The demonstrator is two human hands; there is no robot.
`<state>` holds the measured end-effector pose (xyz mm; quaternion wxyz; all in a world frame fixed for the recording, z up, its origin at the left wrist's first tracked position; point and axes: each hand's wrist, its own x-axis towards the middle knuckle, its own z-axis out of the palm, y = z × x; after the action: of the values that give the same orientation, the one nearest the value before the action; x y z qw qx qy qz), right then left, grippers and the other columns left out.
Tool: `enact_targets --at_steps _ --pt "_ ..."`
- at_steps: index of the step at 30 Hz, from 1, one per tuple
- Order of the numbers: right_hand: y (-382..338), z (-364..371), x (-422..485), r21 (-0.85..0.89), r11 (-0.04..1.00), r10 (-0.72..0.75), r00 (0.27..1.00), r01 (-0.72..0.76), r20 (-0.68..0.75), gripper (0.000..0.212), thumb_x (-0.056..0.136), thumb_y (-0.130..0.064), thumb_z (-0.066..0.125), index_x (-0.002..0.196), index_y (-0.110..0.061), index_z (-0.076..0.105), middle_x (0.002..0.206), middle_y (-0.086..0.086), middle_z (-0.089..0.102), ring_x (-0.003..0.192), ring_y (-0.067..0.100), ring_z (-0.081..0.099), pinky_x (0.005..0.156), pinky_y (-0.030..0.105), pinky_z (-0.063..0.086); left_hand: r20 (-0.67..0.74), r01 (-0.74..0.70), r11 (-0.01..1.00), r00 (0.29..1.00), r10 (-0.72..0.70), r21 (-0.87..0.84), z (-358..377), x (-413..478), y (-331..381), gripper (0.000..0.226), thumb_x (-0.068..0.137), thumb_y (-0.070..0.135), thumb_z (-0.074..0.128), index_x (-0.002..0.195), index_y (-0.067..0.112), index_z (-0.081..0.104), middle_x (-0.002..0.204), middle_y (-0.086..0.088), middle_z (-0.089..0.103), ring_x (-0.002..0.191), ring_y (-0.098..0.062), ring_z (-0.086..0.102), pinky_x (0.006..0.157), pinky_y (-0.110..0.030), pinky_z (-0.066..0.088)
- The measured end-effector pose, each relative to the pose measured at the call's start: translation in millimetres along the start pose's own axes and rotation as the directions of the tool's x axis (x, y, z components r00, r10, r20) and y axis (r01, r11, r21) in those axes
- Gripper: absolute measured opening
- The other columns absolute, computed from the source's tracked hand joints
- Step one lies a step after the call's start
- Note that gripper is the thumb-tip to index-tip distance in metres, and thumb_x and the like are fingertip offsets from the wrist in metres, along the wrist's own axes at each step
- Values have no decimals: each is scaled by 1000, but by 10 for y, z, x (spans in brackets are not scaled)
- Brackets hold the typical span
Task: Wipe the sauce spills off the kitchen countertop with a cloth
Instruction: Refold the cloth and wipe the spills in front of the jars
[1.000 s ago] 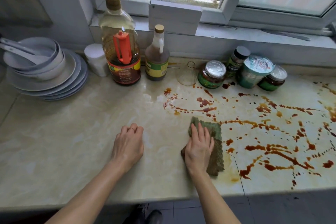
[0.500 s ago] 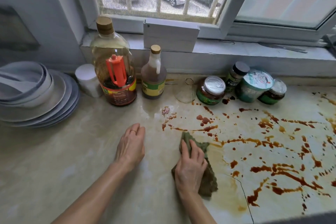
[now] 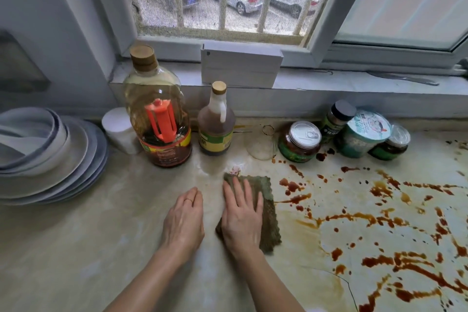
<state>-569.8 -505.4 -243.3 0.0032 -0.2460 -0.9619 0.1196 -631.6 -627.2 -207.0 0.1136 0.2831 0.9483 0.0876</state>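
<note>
A green-brown cloth [image 3: 268,208] lies flat on the pale marble countertop [image 3: 101,248]. My right hand [image 3: 243,215] presses down on it with fingers spread, at the left end of the spill. Brown-red sauce spills [image 3: 395,223] streak and spot the counter to the right of the cloth, reaching the right edge of view. A yellowish smear [image 3: 309,225] marks the wiped strip beside the cloth. My left hand [image 3: 183,220] rests palm down on the bare counter just left of the cloth, fingers curled under, holding nothing.
At the back stand a large oil bottle [image 3: 159,114], a smaller brown bottle [image 3: 216,124], a white cup [image 3: 119,129], a small glass funnel [image 3: 262,144] and several jars [image 3: 300,140]. Stacked plates and bowls [image 3: 48,154] sit at the left. A white box [image 3: 240,64] is on the windowsill.
My right hand has pushed the cloth away from me toward the bottles, clearing the spots that lay in front of the small bottle. My left hand followed forward. The camera moved closer.
</note>
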Motion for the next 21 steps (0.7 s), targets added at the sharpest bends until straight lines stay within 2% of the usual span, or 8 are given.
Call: enact_targets --at_steps 3,7,9,11,14,16,18,21 --pt "113 13 -126 27 987 162 986 -161 -44 58 95 -27 38 151 -30 25 160 -6 13 148 16 6 119 46 5 10 4 1000 1000 -4 -25 -32 -3 14 59 90 10 38 147 11 23 154 0 24 138 -17 26 108 -24 31" --pt "137 -6 -244 175 956 273 933 -236 -236 48 89 -9 53 136 -18 54 148 1 43 138 23 37 113 47 28 21 18 999 1000 -17 -51 -45 -9 29 62 87 7 40 147 10 23 153 1 24 138 -17 26 107 -24 33" --pt "12 20 -222 211 968 194 944 -139 -268 48 85 -6 52 131 -16 58 144 2 48 136 24 41 110 47 34 23 29 998 999 -28 -59 -36 -2 48 64 87 7 42 147 9 22 154 0 23 138 -18 25 107 -24 32" --pt "-190 53 -146 217 976 34 969 20 -243 50 84 -4 57 132 -17 57 145 2 47 137 22 39 110 46 36 16 31 997 999 -30 -69 -20 14 52 67 87 10 45 148 10 19 155 0 21 140 -17 23 110 -23 29" --pt "-384 69 40 139 975 -148 974 172 -171 41 88 -22 60 129 -26 58 146 -5 46 138 17 38 108 42 36 -8 25 994 1000 -26 -110 -7 18 29 68 88 12 46 150 16 18 156 4 22 141 -12 21 113 -19 20" --pt "-386 67 181 80 972 -212 971 222 -109 39 92 -28 54 131 -28 55 147 -8 44 140 16 35 111 46 30 -19 37 989 999 -40 -145 7 20 -6 70 86 9 47 150 18 20 155 6 24 140 -11 23 113 -18 19" --pt "-308 62 331 48 975 -217 976 218 -25 42 99 -33 38 141 -30 43 154 -8 32 145 15 21 115 48 14 -22 42 988 999 -45 -148 29 23 -39 68 86 7 46 149 17 23 156 4 24 141 -12 23 113 -18 20" --pt "-137 2 494 -3 999 -54 998 54 10 50 100 -43 22 149 -33 24 160 -9 11 148 12 3 118 49 1 -40 46 987 998 -53 -157 38 18 -47 64 87 4 41 148 16 26 156 4 24 141 -11 23 111 -18 21"
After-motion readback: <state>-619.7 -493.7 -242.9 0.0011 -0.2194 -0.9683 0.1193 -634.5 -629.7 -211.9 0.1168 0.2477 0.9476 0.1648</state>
